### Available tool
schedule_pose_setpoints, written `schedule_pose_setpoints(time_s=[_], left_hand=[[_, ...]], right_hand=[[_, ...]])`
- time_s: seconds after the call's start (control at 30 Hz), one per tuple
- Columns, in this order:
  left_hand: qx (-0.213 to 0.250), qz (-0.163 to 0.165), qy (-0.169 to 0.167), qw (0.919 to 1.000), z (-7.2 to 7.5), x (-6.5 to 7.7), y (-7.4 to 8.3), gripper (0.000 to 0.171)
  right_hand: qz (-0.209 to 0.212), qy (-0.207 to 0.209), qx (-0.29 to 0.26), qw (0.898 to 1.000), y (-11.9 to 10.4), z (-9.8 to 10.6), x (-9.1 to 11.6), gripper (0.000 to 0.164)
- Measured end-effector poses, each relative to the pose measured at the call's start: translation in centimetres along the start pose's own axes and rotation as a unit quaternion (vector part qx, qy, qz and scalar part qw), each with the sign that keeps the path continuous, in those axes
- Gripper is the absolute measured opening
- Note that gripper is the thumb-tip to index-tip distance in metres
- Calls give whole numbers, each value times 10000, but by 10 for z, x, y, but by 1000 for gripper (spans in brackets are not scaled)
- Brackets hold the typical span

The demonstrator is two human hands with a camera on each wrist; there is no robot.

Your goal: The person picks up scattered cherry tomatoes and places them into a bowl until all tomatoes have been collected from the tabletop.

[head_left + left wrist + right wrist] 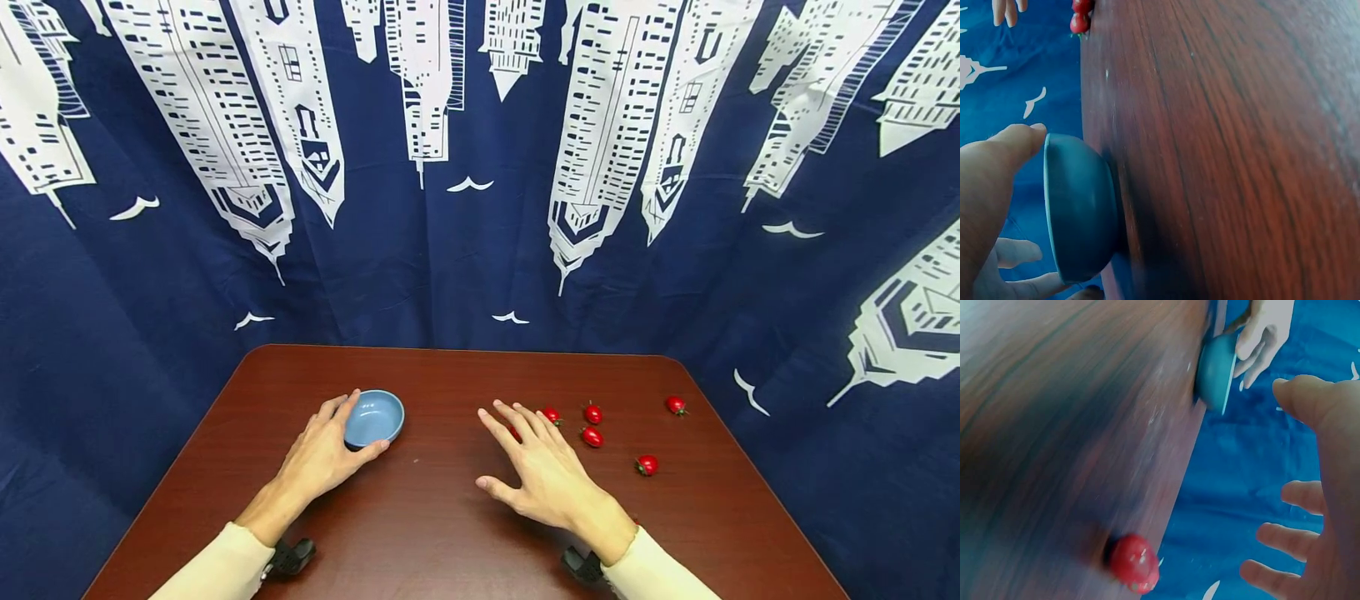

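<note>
A small blue bowl [374, 417] sits on the left part of the table. My left hand [318, 454] holds it by the rim, thumb on the near side and fingers on the far side; in the left wrist view the bowl [1082, 206] shows its outer wall, base close against the wood. Over the middle of the table my right hand [543, 467] is spread with nothing in it. Beneath and beyond its fingers lie red cherry tomatoes, one [551, 415] partly covered by the fingers. In the right wrist view a tomato [1135, 562] lies below the open palm.
More cherry tomatoes lie to the right: two close together [592, 437], one nearer me [647, 465] and one by the right edge [677, 406]. The brown wooden table [450, 533] ends at a dark blue curtain [420, 275] with white building prints.
</note>
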State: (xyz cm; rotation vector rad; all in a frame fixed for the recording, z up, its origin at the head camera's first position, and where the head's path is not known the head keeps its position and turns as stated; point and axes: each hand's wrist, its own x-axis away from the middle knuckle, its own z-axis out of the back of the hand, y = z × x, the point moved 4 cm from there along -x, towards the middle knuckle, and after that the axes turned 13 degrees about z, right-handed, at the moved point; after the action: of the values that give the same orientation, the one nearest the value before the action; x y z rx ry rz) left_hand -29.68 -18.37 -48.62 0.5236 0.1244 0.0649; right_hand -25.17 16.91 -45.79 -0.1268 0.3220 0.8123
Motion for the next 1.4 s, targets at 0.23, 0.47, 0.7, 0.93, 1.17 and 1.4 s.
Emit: schedule_pose_setpoints(time_s=[0.23, 0.47, 0.7, 0.93, 1.17, 1.4], left_hand=[[168, -83, 57, 9998, 4, 0, -7, 109], [271, -200, 24, 9994, 8, -5, -8, 111], [273, -214, -225, 9991, 8, -5, -4, 113], [284, -329, -403, 9982, 4, 0, 3, 114], [335, -497, -574, 9965, -3, 4, 12, 113], [427, -601, -640, 9952, -9, 8, 18, 110]], right_hand=[[353, -35, 37, 9994, -15, -9, -28, 94], [598, -136, -124, 9980, -30, -16, -54, 91], [669, -390, -125, 9969, -40, -26, -68, 89], [749, -541, -174, 9956, -43, -39, -69, 87], [902, -580, -201, 9940, -44, -44, -63, 87], [973, -622, 11, 9933, -46, -43, -55, 86]])
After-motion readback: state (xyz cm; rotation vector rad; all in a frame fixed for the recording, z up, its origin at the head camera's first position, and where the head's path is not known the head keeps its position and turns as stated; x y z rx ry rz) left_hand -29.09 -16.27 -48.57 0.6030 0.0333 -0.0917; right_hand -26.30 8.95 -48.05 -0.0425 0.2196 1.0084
